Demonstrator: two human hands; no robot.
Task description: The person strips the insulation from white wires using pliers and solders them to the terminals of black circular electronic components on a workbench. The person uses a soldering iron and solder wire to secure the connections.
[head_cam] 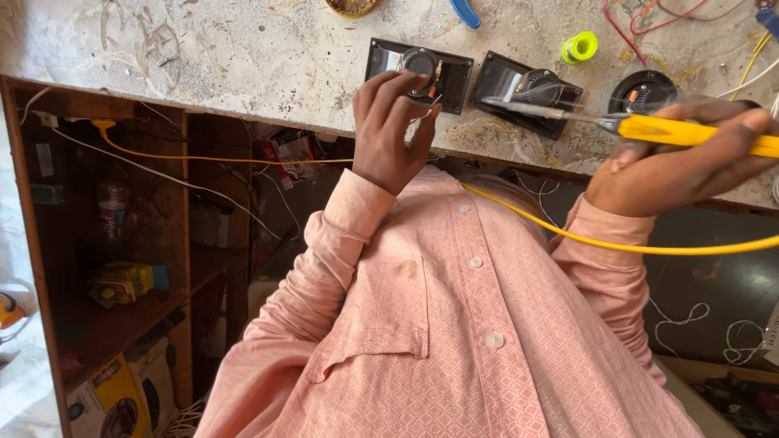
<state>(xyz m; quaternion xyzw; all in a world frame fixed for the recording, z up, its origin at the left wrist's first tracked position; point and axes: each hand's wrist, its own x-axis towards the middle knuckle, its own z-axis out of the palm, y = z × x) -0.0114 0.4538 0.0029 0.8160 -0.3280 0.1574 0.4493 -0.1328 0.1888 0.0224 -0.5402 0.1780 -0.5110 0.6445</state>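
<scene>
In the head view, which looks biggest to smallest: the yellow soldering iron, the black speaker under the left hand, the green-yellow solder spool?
1. Yellow soldering iron, though nearer the camera.
2. Black speaker.
3. Solder spool, plainly smallest.
</scene>
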